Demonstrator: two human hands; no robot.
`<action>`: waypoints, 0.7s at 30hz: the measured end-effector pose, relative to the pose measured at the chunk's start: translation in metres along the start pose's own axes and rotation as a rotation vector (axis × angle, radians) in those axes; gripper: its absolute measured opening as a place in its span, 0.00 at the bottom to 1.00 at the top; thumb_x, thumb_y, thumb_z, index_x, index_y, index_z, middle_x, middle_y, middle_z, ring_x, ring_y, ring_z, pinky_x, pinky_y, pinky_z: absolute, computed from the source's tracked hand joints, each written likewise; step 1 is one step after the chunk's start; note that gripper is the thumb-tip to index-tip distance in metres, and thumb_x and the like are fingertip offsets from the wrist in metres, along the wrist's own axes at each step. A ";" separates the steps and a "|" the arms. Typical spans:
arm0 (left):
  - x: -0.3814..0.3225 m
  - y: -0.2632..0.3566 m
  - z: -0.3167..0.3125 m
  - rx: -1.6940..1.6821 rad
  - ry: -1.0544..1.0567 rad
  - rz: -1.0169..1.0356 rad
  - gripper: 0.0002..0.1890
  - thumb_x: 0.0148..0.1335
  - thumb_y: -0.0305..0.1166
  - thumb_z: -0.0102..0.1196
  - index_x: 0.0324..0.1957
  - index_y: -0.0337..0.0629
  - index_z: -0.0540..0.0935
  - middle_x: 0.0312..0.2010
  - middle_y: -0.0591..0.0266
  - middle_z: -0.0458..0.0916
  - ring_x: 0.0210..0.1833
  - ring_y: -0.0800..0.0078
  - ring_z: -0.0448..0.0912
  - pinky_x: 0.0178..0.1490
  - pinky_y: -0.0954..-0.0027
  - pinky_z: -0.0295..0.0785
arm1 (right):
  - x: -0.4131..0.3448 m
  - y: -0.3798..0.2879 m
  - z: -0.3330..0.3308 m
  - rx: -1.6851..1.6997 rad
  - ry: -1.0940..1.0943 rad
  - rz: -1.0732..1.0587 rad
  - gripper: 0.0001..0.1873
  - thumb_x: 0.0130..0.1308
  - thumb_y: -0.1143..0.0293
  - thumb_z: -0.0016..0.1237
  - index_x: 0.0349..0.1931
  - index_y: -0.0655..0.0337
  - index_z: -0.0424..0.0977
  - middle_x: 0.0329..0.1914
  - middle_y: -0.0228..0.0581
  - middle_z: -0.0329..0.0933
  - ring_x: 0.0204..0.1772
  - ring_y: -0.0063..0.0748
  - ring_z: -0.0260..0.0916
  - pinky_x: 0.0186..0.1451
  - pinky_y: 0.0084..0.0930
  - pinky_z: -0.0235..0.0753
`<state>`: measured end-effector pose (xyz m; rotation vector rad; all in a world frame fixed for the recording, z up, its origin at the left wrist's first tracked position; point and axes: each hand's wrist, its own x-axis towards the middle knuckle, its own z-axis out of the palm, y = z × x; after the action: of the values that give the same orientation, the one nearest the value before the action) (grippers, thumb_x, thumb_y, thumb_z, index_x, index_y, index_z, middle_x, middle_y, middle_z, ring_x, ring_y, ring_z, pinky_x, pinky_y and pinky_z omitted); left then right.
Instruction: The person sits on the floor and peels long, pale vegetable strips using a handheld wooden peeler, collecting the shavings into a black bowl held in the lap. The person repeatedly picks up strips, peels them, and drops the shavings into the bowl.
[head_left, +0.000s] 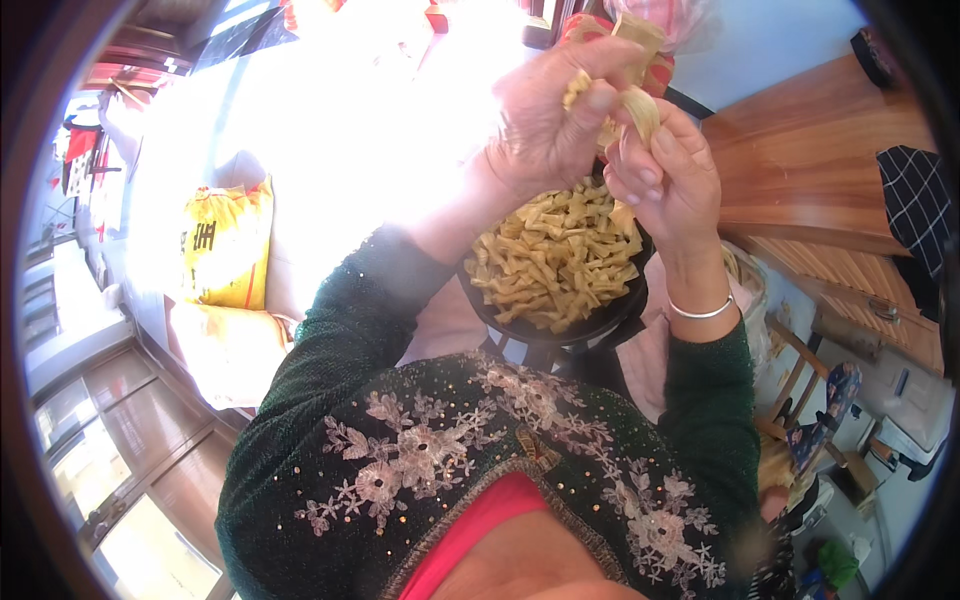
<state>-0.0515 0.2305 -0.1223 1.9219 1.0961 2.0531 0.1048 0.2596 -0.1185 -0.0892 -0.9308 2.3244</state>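
Observation:
Pale tan strips, possibly dried tofu skin, are pinched between both my hands at the upper middle. My left hand (551, 120) holds one part of a strip, with a small yellowish piece showing between thumb and fingers. Close beside it, my right hand (664, 169) grips the curved end of the tan strip (641, 112) between thumb and fingers; a silver bangle is on that wrist. Under the hands, a dark round pan (517, 322) holds a heap of tan knotted strips (559, 259). The hands hide its upper edge.
Left of me stand a yellow printed bag (229, 251) and a pale sack (229, 352), in strong glare. At the right are a wooden cabinet (802, 157), a dark checked cloth (915, 202), a clear plastic bag (750, 292) and a wooden chair (799, 375). A red patterned item is behind my hands.

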 end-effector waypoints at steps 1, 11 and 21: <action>-0.006 -0.004 0.011 -0.007 -0.033 0.062 0.23 0.70 0.45 0.42 0.51 0.33 0.76 0.36 0.57 0.80 0.36 0.70 0.77 0.40 0.71 0.73 | 0.000 0.004 -0.001 -0.417 0.079 -0.135 0.13 0.69 0.68 0.44 0.48 0.67 0.69 0.24 0.34 0.72 0.24 0.20 0.68 0.26 0.19 0.66; -0.018 -0.002 0.020 0.085 -0.342 -0.708 0.13 0.49 0.19 0.50 0.39 0.37 0.78 0.51 0.54 0.74 0.44 0.72 0.74 0.46 0.71 0.70 | -0.004 0.009 -0.014 -0.971 0.512 -0.139 0.13 0.68 0.66 0.44 0.26 0.64 0.70 0.14 0.30 0.66 0.16 0.24 0.58 0.20 0.24 0.60; -0.017 0.003 0.008 0.179 -0.347 -0.263 0.04 0.49 0.18 0.50 0.25 0.38 0.76 0.21 0.60 0.76 0.25 0.74 0.75 0.31 0.72 0.70 | -0.012 -0.016 -0.023 -0.345 0.311 0.262 0.10 0.63 0.65 0.49 0.32 0.64 0.72 0.16 0.21 0.60 0.17 0.12 0.49 0.19 0.12 0.50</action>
<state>-0.0402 0.2228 -0.1351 1.9861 1.3892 1.4636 0.1291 0.2755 -0.1277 -0.7320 -1.2021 2.2626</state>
